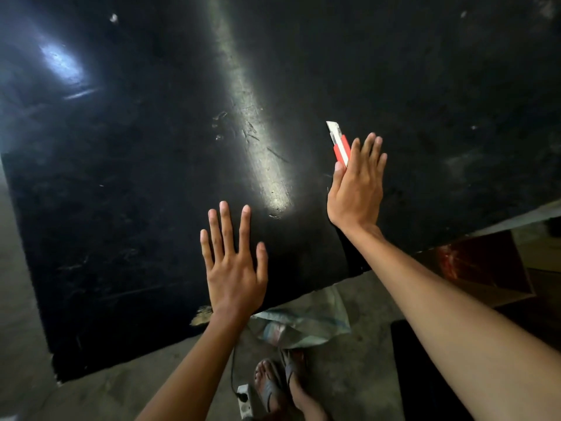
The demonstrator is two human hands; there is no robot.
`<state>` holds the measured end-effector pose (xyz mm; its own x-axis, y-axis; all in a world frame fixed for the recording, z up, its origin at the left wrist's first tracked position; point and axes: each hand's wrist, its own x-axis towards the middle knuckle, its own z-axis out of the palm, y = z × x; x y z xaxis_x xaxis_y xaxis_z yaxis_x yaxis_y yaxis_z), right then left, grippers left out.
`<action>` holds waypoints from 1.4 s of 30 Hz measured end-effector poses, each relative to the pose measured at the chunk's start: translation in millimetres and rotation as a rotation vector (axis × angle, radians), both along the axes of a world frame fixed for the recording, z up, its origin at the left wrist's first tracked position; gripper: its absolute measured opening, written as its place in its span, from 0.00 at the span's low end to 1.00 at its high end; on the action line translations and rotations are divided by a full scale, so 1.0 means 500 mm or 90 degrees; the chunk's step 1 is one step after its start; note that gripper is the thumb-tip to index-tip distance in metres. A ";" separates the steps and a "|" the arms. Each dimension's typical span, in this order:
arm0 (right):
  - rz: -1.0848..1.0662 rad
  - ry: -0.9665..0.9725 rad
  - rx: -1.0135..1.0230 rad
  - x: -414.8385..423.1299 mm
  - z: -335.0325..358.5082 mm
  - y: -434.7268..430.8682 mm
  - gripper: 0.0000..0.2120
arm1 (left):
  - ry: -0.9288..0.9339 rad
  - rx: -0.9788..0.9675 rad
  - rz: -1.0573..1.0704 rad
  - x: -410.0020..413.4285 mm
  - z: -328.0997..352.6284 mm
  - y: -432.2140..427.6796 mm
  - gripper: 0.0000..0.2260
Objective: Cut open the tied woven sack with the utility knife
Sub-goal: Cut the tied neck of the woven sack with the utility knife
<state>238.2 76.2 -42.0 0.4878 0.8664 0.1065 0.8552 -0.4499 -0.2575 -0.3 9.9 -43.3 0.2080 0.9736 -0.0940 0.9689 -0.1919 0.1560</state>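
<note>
- Left hand is flat and spread wide over the black tabletop, holding nothing.
- Right hand has fingers out straight, thumb pinning the red utility knife against the palm.
- Woven sack lies on the floor under the table edge, by the sandaled feet.

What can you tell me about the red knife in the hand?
The utility knife has a red plastic-looking body with a pale strip along it and a whitish tip that sticks out past the fingers. It points up and slightly left, over the black tabletop. The right hand pins it between thumb and flat open palm; its lower end is hidden behind the hand.
</note>
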 end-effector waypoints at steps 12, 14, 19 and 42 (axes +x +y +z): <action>0.027 0.213 0.217 -0.098 0.077 -0.130 0.18 | -0.034 0.029 0.000 0.001 -0.005 -0.001 0.29; -0.009 0.242 0.332 -0.166 0.100 -0.235 0.14 | -0.048 0.027 0.002 0.000 -0.002 -0.001 0.29; -0.070 0.267 0.339 -0.296 0.096 -0.508 0.13 | -0.063 0.023 -0.015 -0.006 0.014 -0.009 0.29; 0.158 0.297 -0.140 -0.446 -0.627 -0.740 0.12 | -0.394 -0.250 0.732 -0.247 -0.738 -0.540 0.26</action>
